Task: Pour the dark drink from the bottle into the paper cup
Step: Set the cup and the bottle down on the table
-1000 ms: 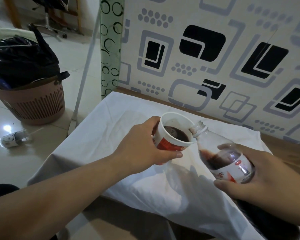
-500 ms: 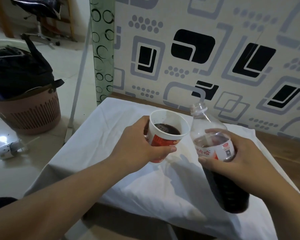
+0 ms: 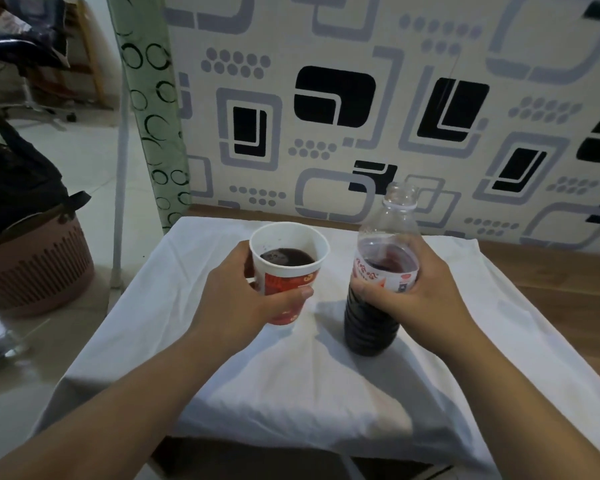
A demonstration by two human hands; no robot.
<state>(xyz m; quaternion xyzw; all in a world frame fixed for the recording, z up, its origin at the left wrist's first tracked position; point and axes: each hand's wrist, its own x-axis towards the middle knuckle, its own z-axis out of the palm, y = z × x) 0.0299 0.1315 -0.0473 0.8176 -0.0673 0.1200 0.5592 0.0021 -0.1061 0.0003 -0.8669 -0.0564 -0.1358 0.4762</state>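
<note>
**Cup and bottle both upright over the white cloth**

From my remote seat I see the paper cup point(image 3: 289, 268) upright, left of centre, red print on its lower wall and white above. Dark drink point(image 3: 287, 257) sits inside it, its surface well below the rim. My left hand point(image 3: 238, 303) is wrapped around the cup — thumb across the front of the red band, fingers behind it. Whether the cup's base touches the cloth I cannot tell; the hand hides most of it.

Just to the right, apart from the cup, stands the bottle point(image 3: 378, 271), clear plastic, upright, its mouth open with no cap on it. The lower ribbed part is full of dark liquid; the upper part above the white and red label is clear. My right hand point(image 3: 416, 289) is closed around the bottle at the label, fingers curling over the front. The bottle's base seems to rest on the cloth.

Both things are over a white cloth point(image 3: 257, 375), creased, draped on the table point(image 3: 568, 289), whose wooden top shows bare at the right. Behind runs a wall point(image 3: 361, 98) patterned with grey and black squares. At the far left on the tiled floor stands a pink slatted basket point(image 3: 32, 268) — a black bag point(image 3: 18, 188) fills it.
</note>
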